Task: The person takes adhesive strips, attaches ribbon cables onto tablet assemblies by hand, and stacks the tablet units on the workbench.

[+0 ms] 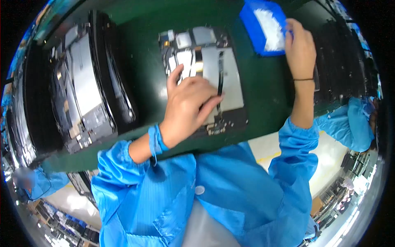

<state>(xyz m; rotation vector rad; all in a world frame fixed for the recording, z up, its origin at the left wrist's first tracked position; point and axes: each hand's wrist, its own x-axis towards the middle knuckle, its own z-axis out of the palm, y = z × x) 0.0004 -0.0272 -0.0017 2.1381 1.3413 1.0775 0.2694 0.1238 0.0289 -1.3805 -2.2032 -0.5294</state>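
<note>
An opened tablet-like device [232,78] lies on the green bench, with metal plates, circuit boards and a black strip [221,74] along it. My left hand [187,101] is over its middle, palm down. One finger sticks out while thumb and forefinger come together beside the strip; whatever is between them is hidden. A blue wristband [156,140] circles that wrist. At the blue bin [252,31], which contains small white pieces [271,31], my right hand [301,49] has its fingers bent at the right rim. Its fingertips are close together, and I cannot make out what they hold.
More opened devices [86,74] stand in a row on the left of the green bench [144,53]. Dark panels [341,57] are at the right. Blue sleeves of other people [349,125] show at both sides.
</note>
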